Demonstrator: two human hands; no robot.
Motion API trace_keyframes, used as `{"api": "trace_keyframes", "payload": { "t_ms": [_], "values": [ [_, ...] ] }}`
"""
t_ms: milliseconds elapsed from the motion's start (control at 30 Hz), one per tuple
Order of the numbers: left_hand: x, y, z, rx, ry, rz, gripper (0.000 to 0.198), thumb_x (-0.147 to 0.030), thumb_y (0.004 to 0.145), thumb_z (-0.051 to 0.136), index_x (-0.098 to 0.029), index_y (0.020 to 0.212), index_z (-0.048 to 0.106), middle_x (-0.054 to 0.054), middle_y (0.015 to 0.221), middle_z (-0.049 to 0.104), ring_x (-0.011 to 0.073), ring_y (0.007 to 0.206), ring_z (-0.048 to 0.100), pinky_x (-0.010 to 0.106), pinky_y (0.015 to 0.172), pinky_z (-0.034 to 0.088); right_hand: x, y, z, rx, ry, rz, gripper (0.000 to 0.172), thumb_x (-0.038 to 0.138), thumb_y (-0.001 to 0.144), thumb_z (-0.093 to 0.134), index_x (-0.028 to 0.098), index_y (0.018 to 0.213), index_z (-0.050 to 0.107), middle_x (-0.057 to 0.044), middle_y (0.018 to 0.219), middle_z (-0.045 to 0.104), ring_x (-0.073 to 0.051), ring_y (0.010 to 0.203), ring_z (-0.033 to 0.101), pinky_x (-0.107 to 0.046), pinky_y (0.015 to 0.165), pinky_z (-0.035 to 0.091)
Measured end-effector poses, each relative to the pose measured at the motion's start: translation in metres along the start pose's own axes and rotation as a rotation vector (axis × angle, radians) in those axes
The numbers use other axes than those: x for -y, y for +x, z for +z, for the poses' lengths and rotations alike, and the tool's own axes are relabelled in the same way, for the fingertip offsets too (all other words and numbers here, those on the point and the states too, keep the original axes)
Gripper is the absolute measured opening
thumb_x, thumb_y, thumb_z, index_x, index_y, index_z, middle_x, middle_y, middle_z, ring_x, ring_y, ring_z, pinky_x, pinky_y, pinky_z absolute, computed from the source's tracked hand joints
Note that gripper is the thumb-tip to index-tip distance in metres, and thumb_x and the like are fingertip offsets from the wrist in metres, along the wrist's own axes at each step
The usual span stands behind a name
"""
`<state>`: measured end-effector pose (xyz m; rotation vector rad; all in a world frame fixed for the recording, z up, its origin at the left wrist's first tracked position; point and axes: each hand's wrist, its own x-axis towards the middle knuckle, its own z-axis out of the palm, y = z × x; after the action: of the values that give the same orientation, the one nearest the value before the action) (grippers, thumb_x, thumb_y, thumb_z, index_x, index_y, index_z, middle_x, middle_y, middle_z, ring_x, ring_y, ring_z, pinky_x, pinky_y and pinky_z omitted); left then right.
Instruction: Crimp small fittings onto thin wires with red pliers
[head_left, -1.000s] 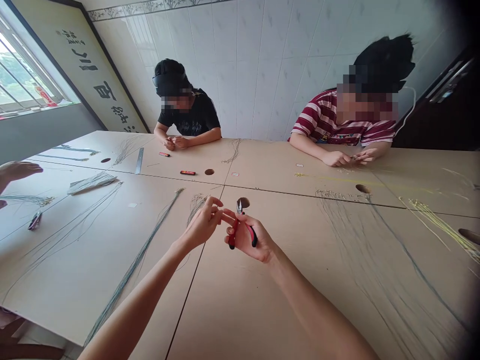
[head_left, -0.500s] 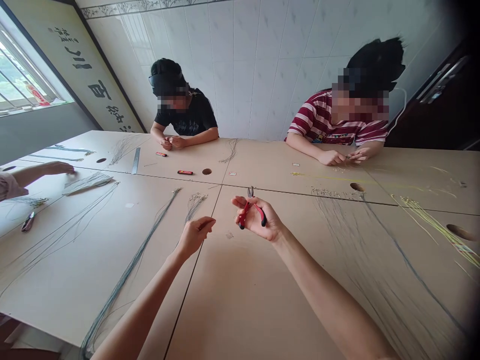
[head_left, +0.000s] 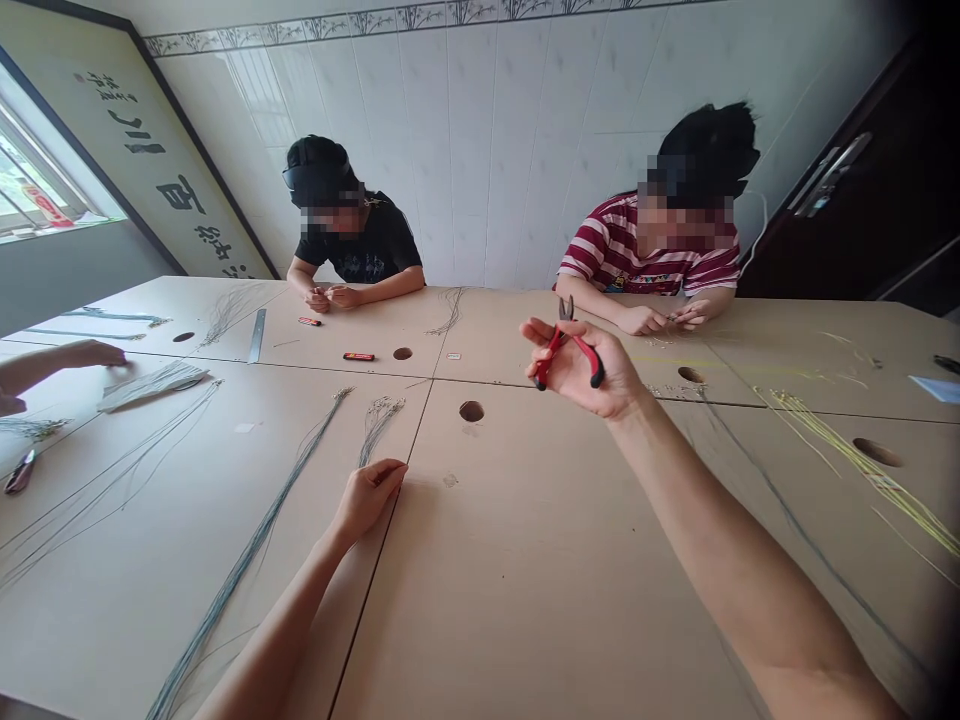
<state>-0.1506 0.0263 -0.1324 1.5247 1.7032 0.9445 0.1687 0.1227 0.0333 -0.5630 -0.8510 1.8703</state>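
My right hand (head_left: 600, 375) is raised over the far half of the table, wrapped around pliers (head_left: 555, 358) with red and black handles. Their metal jaws point up, slightly parted, with nothing visible between them. Lower and to the left, my left hand (head_left: 369, 497) is closed in a pinch close to the table seam; whatever its fingertips hold is too small or hidden. Just beyond it lies a short bunch of grey cords (head_left: 379, 430) with small metal ends. A longer bundle of grey-blue cords (head_left: 281, 500) stretches along the left of my left forearm.
Two people sit across the table (head_left: 480, 600), their hands busy near its far edge. Another person's hand (head_left: 82, 355) reaches in from the left. Yellow cords (head_left: 832, 435) lie at right. A metal ruler (head_left: 257, 335), a cutter (head_left: 358, 357) and round table holes (head_left: 471, 411) also show.
My right hand has moved right and upward with the pliers, uncovering a round hole in the table. My left hand has shifted slightly left and down. The view has shifted a little too.
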Motion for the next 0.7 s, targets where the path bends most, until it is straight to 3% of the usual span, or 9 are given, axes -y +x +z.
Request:
{"api": "trace_keyframes", "payload": {
  "t_ms": [233, 467, 600, 700],
  "values": [
    [-0.002, 0.000, -0.003, 0.023, 0.064, -0.011, 0.035, -0.051, 0.082, 0.055, -0.019, 0.079, 0.069, 0.000, 0.063, 0.061, 0.0166, 0.062, 0.058, 0.025, 0.062, 0.047, 0.058, -0.027, -0.002, -0.043, -0.143, -0.159, 0.018, 0.021, 0.080, 0.052, 0.020, 0.087, 0.069, -0.005, 0.108, 0.069, -0.010, 0.060, 0.045, -0.031, 0.066, 0.047],
    [0.004, 0.002, -0.006, 0.037, 0.110, -0.009, 0.037, -0.052, 0.084, 0.053, -0.019, 0.082, 0.069, 0.000, 0.067, 0.063, 0.0179, 0.067, 0.061, 0.026, 0.067, 0.049, 0.102, -0.057, 0.000, -0.163, -0.203, -0.298, 0.036, 0.013, 0.084, 0.038, 0.017, 0.091, 0.073, -0.008, 0.111, 0.069, -0.008, 0.061, 0.044, -0.035, 0.068, 0.044],
    [0.000, 0.002, -0.008, 0.051, 0.141, 0.003, 0.034, -0.049, 0.084, 0.053, -0.019, 0.078, 0.067, -0.001, 0.061, 0.061, 0.0178, 0.062, 0.060, 0.027, 0.063, 0.048, 0.118, -0.072, -0.001, -0.186, -0.238, -0.325, 0.038, 0.017, 0.089, 0.034, 0.016, 0.091, 0.073, -0.003, 0.103, 0.068, -0.005, 0.062, 0.045, -0.032, 0.071, 0.042],
    [-0.019, 0.003, -0.010, 0.061, 0.163, 0.041, 0.031, -0.047, 0.084, 0.054, -0.019, 0.076, 0.066, 0.000, 0.061, 0.062, 0.0184, 0.063, 0.062, 0.027, 0.064, 0.047, 0.115, -0.077, -0.004, -0.176, -0.253, -0.272, 0.038, 0.020, 0.091, 0.034, 0.016, 0.089, 0.072, -0.001, 0.097, 0.067, -0.004, 0.063, 0.045, -0.029, 0.070, 0.042]
  ]
}}
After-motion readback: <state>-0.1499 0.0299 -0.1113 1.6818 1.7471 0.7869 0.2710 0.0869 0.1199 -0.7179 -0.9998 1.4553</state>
